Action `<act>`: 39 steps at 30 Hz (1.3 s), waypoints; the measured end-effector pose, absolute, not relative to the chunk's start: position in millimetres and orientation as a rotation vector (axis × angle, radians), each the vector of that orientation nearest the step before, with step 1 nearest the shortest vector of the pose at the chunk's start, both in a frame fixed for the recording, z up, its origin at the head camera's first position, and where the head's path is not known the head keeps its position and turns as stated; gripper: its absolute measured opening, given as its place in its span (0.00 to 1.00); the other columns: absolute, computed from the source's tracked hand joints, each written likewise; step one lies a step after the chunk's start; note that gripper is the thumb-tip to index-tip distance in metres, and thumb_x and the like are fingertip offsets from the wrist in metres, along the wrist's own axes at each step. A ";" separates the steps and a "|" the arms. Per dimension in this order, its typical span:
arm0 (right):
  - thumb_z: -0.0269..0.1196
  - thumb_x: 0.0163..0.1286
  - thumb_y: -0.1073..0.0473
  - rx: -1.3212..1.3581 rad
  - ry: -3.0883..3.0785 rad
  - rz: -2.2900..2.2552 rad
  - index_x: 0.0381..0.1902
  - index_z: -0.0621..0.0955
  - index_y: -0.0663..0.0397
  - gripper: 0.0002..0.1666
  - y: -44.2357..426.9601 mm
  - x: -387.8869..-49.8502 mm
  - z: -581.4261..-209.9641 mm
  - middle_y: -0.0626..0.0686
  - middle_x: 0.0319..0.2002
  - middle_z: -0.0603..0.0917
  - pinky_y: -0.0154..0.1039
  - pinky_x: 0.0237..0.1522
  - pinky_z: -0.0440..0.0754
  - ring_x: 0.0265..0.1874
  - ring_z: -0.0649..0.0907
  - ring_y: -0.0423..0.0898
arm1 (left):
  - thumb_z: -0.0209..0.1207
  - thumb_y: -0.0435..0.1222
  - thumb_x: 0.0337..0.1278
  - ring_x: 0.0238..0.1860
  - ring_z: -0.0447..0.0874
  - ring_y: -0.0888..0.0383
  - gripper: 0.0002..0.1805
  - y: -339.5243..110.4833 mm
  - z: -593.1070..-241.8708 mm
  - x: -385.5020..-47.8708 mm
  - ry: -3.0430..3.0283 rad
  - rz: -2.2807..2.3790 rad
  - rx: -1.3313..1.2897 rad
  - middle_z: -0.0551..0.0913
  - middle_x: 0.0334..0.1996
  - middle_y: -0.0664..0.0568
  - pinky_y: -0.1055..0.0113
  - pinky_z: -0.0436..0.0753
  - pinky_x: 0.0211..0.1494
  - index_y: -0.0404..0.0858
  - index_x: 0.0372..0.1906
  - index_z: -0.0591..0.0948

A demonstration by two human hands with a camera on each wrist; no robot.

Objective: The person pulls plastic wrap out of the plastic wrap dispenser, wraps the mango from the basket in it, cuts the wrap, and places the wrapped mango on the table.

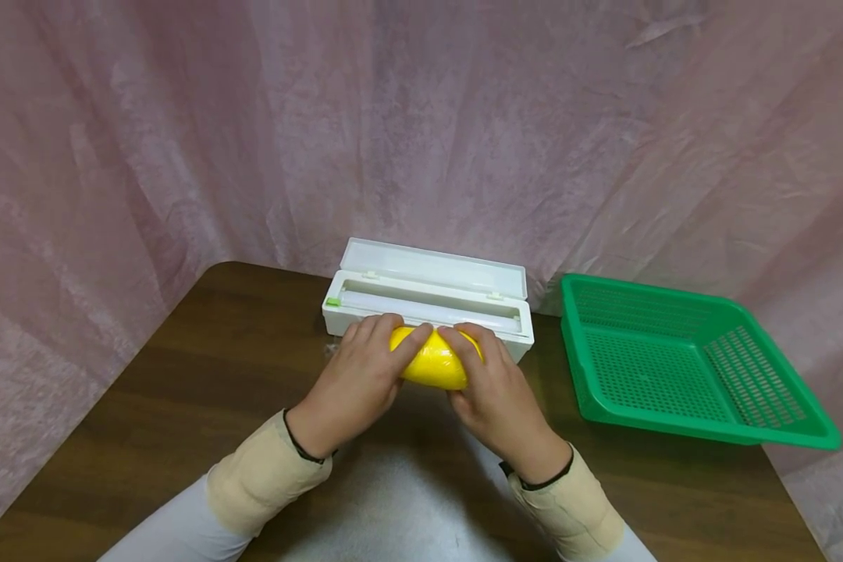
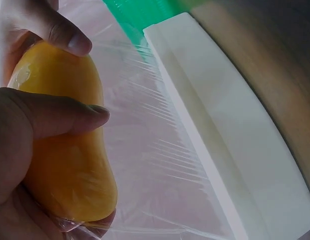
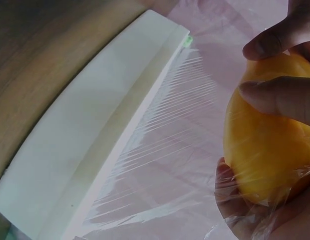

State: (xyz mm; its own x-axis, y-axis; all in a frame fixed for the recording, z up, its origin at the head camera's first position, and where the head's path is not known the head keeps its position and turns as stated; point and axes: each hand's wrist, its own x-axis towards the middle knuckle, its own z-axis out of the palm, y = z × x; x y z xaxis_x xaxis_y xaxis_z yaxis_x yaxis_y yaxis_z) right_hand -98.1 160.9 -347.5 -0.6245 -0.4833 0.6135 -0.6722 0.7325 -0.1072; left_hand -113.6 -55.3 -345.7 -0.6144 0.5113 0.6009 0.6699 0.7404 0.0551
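Observation:
A smooth yellow mango [image 1: 435, 363] is held up in front of the white cling film dispenser [image 1: 428, 269], gripped from both sides. My left hand [image 1: 361, 371] has its thumb over the top and fingers around the left end. On the other end, my right hand [image 1: 495, 390] grips likewise, the two thumbs close together. Clear cling film [image 2: 139, 150] stretches in creases from the dispenser's edge to the mango and clings around it. Inside the dispenser, whose lid stands raised, lies a film roll [image 1: 428, 310]. The mango's underside is mostly hidden.
To the right, a green plastic basket [image 1: 579, 382] stands on the dark wooden table [image 1: 183, 390]. A small green piece [image 1: 333, 302] sits at the dispenser's left end. Behind the table hangs a pink curtain [image 1: 421, 117].

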 end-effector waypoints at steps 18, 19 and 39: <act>0.77 0.49 0.67 0.861 -2.374 0.434 0.67 0.69 0.53 0.48 160.3 -95.1 -343.8 0.60 0.59 0.75 0.52 0.55 0.84 0.55 0.80 0.57 | 0.72 0.27 0.46 0.46 0.79 0.42 0.36 -55.5 -342.4 -110.2 -2.350 -0.375 -0.892 0.77 0.45 0.40 0.50 0.79 0.52 0.45 0.63 0.72; 0.77 0.49 0.67 0.862 -2.373 0.434 0.67 0.69 0.53 0.48 160.4 -95.1 -343.3 0.60 0.59 0.75 0.52 0.55 0.84 0.55 0.80 0.57 | 0.72 0.27 0.46 0.46 0.79 0.41 0.36 -55.6 -342.1 -110.2 -2.349 -0.374 -0.893 0.77 0.45 0.40 0.50 0.79 0.52 0.45 0.63 0.72; 0.78 0.49 0.66 0.860 -2.365 0.431 0.68 0.69 0.52 0.48 160.1 -91.0 -335.9 0.61 0.59 0.75 0.53 0.56 0.83 0.56 0.80 0.57 | 0.73 0.27 0.46 0.47 0.79 0.41 0.36 -56.6 -336.1 -107.5 -2.331 -0.368 -0.900 0.77 0.46 0.40 0.49 0.79 0.55 0.45 0.63 0.72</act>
State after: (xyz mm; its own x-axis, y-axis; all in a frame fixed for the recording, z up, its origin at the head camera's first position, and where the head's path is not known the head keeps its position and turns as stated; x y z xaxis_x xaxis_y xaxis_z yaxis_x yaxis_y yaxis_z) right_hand -91.0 160.1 -335.9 -0.6239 -0.4777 0.6185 -0.6651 0.7401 -0.0993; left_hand -107.5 -56.6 -336.1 -0.5858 0.5134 0.6272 0.6817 0.7306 0.0386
